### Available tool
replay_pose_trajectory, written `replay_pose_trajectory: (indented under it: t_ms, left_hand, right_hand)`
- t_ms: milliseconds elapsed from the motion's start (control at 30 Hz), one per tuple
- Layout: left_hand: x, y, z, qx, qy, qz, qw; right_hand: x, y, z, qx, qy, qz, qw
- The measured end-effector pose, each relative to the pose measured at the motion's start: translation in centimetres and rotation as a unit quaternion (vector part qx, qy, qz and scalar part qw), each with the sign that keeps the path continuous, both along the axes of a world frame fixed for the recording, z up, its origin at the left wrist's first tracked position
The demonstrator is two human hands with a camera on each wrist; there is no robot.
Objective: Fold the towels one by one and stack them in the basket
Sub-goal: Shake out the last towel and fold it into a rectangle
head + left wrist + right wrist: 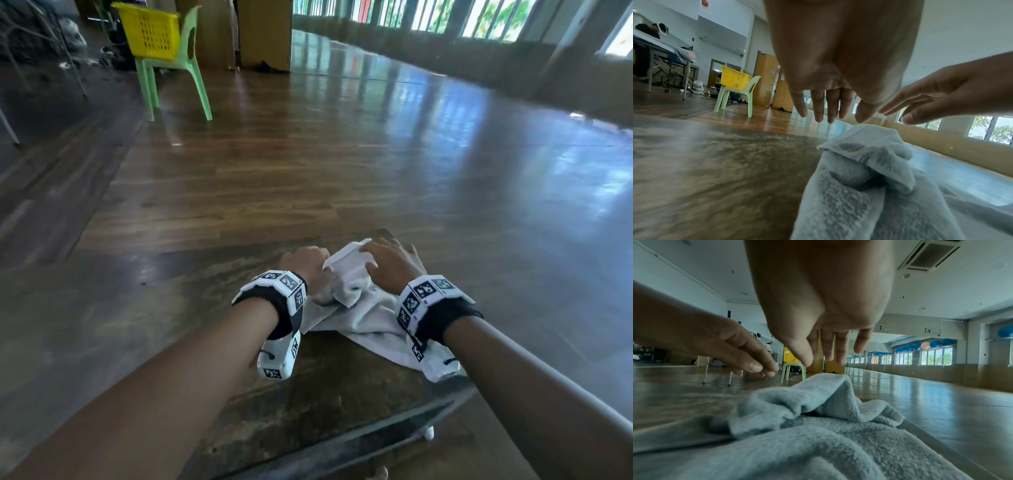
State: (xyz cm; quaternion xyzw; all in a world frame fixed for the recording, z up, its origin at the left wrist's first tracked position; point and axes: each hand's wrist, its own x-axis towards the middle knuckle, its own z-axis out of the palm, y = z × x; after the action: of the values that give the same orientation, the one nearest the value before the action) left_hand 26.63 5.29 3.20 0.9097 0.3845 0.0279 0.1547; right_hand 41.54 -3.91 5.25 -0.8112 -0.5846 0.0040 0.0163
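On dark table (205,308) | crumpled white towel (356,308) | left hand (305,265) fingers straight, over towel edge | right hand (390,263) spread flat above towel

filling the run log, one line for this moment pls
towel: crumpled on table | left hand, right hand: open over it | basket: on chair

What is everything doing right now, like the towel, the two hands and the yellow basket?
towel: crumpled on the table, not folded yet
left hand: at the towel's left edge, fingers straight in the wrist view
right hand: over the towel's top, fingers spread and straight
yellow basket: upright on the green chair; inside hidden
green chair: standing on the floor, far off
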Motion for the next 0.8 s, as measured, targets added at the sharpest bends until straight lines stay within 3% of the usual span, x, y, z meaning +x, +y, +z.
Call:
replay_pose_trajectory:
  t_ms: [167, 300, 400, 500, 733, 800]
  left_hand:
    - [3.1, 1.2, -2.5, -0.024, 0.046, 0.017, 0.998]
    - [3.2, 1.7, -3.9, -0.068, 0.021, 0.029, 0.997]
    - [2.5, 1.9, -4.5, -0.093, -0.013, 0.011, 0.995]
    - [1.7, 0.7, -4.5, -0.064, -0.012, -0.004, 0.998]
    - [-1.5, -1.0, 0.8, 0.006, -0.103, -0.042, 0.994]
    - [-2.9, -1.0, 3.9, -0.047, -0.148, -0.059, 0.986]
  right_hand:
    - [2.8, 2.8, -1.7, -0.04, -0.01, -0.034, 0.999]
    - [2.9, 2.4, -2.8, 0.0, 0.023, -0.042, 0.999]
    - [2.2, 1.3, -2.7, -0.039, 0.048, -0.018, 0.998]
    - [1.4, 0.3, -2.0, -0.084, 0.049, -0.003, 0.995]
    - [-0.5, -2.0, 2.1, -0.034, 0.055, 0.001, 0.998]
    - [-1.3, -2.3, 4.9, 0.014, 0.046, 0.006, 0.999]
